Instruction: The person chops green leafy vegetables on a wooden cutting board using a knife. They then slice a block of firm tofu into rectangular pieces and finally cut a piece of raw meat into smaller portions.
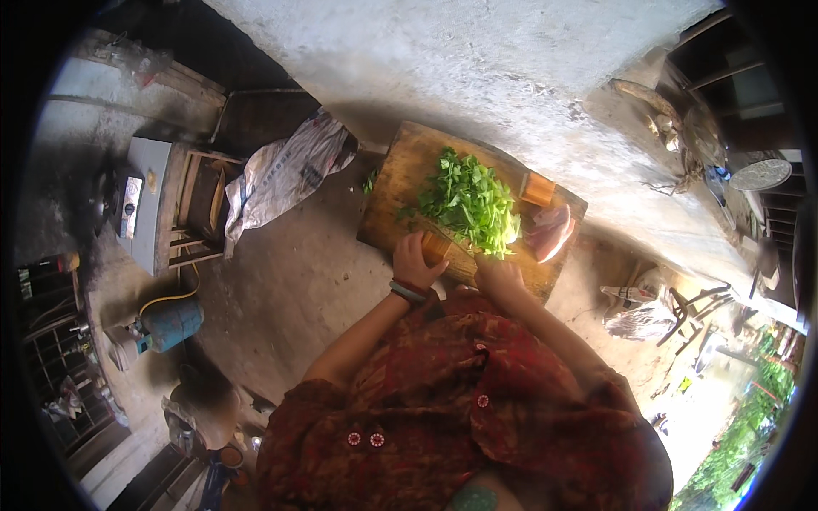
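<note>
Chopped leafy green vegetables (473, 201) lie heaped on a worn wooden board or tabletop (396, 166). At its near edge, my left hand (414, 260) rests with fingers around a small orange-brown wooden block (436, 248). A dark, thin edge, perhaps a knife blade (455, 237), runs between the block and the greens toward my right hand (498, 276). My right hand is closed at the near side of the heap; whatever handle it may hold is hidden. To the right of the greens sits a piece of raw meat (551, 233), with another wooden block (538, 189) just beyond it.
A rough plastered wall (473, 70) rises along the far side of the board. Left stand a gas stove (131, 207) on a table, a woven sack (281, 172) and a blue gas cylinder (172, 324). Plastic bags (639, 316) and a wooden chair (693, 313) are at right.
</note>
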{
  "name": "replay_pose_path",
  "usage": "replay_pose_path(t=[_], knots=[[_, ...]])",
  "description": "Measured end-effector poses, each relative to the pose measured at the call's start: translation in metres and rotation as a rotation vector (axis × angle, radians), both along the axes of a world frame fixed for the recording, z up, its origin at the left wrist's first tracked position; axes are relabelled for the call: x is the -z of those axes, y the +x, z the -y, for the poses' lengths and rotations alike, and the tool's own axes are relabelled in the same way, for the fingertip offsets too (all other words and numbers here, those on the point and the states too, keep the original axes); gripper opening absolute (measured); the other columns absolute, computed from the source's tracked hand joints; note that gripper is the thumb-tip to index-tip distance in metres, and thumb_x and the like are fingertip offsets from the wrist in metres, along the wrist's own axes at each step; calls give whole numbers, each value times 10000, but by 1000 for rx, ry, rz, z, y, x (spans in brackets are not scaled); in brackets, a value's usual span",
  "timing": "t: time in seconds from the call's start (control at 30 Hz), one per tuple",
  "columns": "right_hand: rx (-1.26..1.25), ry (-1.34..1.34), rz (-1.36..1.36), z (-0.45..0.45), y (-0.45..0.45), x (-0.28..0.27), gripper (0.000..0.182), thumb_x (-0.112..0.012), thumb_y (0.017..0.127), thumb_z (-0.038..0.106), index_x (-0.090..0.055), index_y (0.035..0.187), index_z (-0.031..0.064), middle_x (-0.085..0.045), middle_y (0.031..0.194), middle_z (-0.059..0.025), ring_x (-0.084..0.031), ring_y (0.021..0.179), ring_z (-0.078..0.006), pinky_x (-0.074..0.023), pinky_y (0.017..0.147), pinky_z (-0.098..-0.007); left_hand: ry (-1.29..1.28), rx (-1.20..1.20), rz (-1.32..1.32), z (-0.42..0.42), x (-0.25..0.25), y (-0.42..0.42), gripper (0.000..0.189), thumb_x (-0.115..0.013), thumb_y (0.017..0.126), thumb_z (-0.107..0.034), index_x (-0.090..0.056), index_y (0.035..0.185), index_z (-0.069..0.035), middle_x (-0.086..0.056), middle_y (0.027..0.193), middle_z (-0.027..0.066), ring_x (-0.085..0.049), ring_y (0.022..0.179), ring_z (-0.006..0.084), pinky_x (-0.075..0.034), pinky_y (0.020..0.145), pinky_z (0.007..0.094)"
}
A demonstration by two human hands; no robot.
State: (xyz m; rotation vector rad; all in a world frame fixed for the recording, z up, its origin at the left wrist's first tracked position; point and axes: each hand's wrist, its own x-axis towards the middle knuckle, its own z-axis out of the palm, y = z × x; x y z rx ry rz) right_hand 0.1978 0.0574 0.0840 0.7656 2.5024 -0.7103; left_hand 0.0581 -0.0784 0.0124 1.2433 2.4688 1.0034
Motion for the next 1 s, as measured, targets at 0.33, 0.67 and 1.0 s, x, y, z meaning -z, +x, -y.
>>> replay_pose_path(t=[0.33, 0.67, 1.0], knots=[[-178, 85, -55, 7, -20, -26, 262, -585, 750, 189, -475, 946, 54, -589, 818, -149, -616, 752, -307, -493, 600, -412, 149, 397, -101, -3, 6, -9, 372, -679, 677, -160, -571, 1008, -31, -543, 1028, 145, -509, 957, 345, -421, 831, 435], [-239, 79, 34, -1, -15, -30, 142, -488, 817, 129, -474, 929, 42, -592, 755, -142, -612, 684, -290, -483, 560, -395, 169, 407, -86, -4, 1, -12, 291, -674, 667, -113, -584, 930, -27, -555, 927, 121, -520, 877, 326, -444, 764, 402], [-289, 73, -106, -5, -28, -11, 122, -493, 807, 109, -481, 893, 23, -611, 692, -130, -631, 645, -275, -495, 522, -370, 143, 389, -55, -4, 3, -11, 269, -672, 664, -114, -590, 906, -32, -572, 929, 119, -531, 899, 324, -444, 779, 404]])
